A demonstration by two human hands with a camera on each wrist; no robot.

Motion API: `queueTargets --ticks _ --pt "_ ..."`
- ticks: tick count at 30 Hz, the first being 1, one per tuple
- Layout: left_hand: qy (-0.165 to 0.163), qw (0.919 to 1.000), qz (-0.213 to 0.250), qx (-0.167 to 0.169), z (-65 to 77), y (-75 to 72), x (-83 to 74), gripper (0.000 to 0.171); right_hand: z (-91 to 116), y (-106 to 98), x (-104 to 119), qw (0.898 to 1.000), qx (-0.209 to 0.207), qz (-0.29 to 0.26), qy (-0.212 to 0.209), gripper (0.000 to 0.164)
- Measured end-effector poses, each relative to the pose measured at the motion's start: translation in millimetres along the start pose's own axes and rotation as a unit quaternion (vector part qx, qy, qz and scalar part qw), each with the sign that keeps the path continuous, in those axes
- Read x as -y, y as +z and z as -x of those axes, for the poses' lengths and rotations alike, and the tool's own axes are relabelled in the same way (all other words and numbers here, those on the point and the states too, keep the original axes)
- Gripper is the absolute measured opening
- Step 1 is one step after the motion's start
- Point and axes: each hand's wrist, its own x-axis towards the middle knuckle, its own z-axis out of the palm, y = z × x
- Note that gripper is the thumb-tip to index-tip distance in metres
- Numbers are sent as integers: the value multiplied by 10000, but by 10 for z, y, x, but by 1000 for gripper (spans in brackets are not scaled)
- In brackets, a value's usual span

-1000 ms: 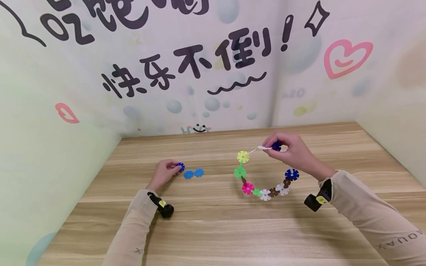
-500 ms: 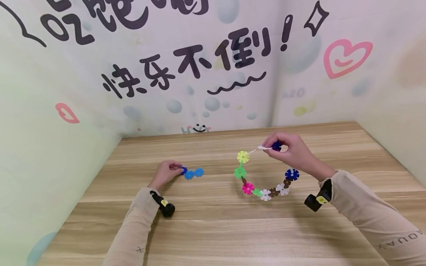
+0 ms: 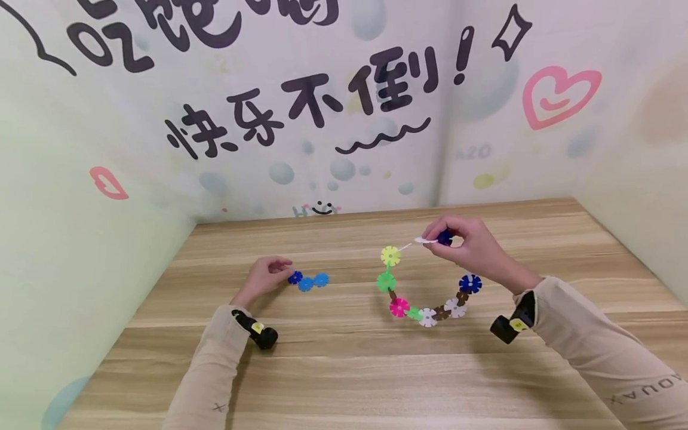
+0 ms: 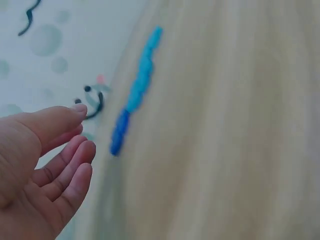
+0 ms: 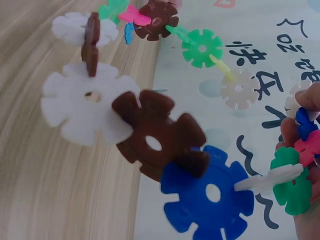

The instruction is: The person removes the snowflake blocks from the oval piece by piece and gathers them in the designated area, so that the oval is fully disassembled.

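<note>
My left hand (image 3: 264,278) is just left of three notched plastic discs on the table. Its fingers are relaxed and hold nothing; the left wrist view shows a gap between fingertips and discs. The dark blue disc (image 3: 294,277) is nearest to it, lined up with two light blue discs (image 3: 313,281). At right my right hand (image 3: 464,242) pinches a white disc (image 3: 426,240) in a ring of interlocked discs, lifted off the table. Yellow (image 3: 390,255), pink (image 3: 399,307), brown (image 5: 152,140) and dark blue pieces (image 5: 210,192) hang in the ring. My palm partly hides its far right side.
The wood-grain table (image 3: 344,382) runs back to a printed wall sheet (image 3: 258,179) with large black characters and pink hearts. Pale side walls stand at left and right. Each wrist carries a black camera (image 3: 263,335) on a strap.
My left hand has moved the dark blue disc right, up against the light blue pair, let go of it and drawn back slightly left. My right hand and the ring have stayed almost still.
</note>
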Motion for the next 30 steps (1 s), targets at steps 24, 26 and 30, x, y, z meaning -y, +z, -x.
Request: queueTargets --ticks 24,26,30 --pt "2158 9717 957 98 20 333 -1311 20 -120 224 -120 9987 32 -487 -118 17" --pt "2369 9667 958 154 2 385 -1381 19 -128 235 -103 9987 10 -491 -101 18" --pt "2755 9575 823 224 -5 485 -1512 18 -156 242 21 9987 45 -478 -147 17"
